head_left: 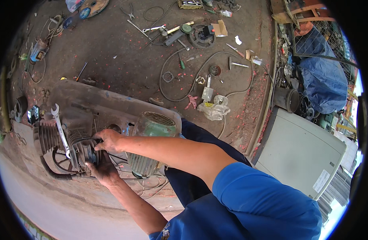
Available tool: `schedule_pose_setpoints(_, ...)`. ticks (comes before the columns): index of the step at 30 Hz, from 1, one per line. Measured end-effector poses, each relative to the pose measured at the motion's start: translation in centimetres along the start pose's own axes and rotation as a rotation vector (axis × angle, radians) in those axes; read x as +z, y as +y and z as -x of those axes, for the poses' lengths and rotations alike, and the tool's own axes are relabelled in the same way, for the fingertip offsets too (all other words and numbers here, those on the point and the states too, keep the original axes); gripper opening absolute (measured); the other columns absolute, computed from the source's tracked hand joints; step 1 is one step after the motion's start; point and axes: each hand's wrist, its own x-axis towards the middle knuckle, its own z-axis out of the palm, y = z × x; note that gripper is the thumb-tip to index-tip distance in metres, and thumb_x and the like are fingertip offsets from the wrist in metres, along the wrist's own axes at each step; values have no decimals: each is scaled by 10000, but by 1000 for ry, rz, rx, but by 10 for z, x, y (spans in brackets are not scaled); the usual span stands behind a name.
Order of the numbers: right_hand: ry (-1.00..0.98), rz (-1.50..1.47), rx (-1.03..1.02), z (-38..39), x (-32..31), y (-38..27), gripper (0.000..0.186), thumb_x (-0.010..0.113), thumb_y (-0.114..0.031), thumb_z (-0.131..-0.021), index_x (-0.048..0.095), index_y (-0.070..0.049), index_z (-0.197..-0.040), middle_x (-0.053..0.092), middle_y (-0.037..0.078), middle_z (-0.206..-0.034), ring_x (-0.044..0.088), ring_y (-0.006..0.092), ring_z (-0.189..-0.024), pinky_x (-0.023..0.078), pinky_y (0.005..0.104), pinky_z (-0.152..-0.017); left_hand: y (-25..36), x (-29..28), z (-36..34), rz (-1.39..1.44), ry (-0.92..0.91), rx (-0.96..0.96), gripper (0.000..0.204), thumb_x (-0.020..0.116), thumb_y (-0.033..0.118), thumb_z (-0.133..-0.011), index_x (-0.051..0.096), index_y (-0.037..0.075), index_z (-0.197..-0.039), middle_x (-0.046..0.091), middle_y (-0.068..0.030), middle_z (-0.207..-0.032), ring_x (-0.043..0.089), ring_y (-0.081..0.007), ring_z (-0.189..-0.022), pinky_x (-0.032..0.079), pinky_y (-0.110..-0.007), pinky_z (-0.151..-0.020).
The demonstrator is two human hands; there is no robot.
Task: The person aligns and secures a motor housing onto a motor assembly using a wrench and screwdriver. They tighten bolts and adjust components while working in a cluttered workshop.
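A dark, greasy air compressor pump with a finned cylinder head (82,151) is in front of me at the left. My left hand (104,171) grips the near side of this head, its thumb against the fins and its other fingers mostly hidden. Just above it, my right hand (108,140) has its fingers bent together at the head's right edge, around something dark and small that I cannot make out. An open-ended wrench (60,130) leans across the pump, close to the head's left side. Beneath my right forearm sits a green finned electric motor (142,164).
A long rusty tank (116,100) lies behind the pump. On the floor beyond are a hammer (236,63), a cable (164,76), a plastic bag (214,109) and several tools. At the right stand a grey cabinet (300,152) and a blue tarp (322,84).
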Motion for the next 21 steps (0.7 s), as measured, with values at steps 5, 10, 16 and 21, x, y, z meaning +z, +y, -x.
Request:
schedule_pose_setpoints(5,175,70,91,35,-4,-32,516,732,-321,-868,625,-8,-1264,694,236,-1147,635,397,-1138,492,434,-991,2,-3,2,-104,-97,11,750,739,353,-899,411,-25,-1458,499,-184,-1459,485,-309,-1356,380,-448,-1186)
schedule_pose_setpoints(10,279,132,90,96,-27,-46,328,642,-227,-918,650,-32,-1181,688,208,-1141,637,395,-1099,514,477,-943,-2,9,13,-213,-226,44,737,770,377,-870,472,2,-1431,557,-160,-1403,536,-323,-1285,412,-450,-1152)
schedule_pose_setpoints(16,429,318,-48,189,-43,-17,232,635,-126,-889,659,-44,-1104,690,175,-1016,658,366,-996,536,464,-890,5,0,8,-168,-220,62,682,798,306,-846,513,45,-1408,575,-143,-1395,557,-323,-1256,452,-483,-1105)
schedule_pose_setpoints(21,475,326,-87,252,-57,5,206,614,-40,-885,661,-46,-1085,696,173,-1009,669,353,-981,541,454,-871,8,-1,5,-124,-136,19,620,757,306,-877,530,46,-1393,582,-140,-1389,550,-319,-1265,441,-473,-1101)
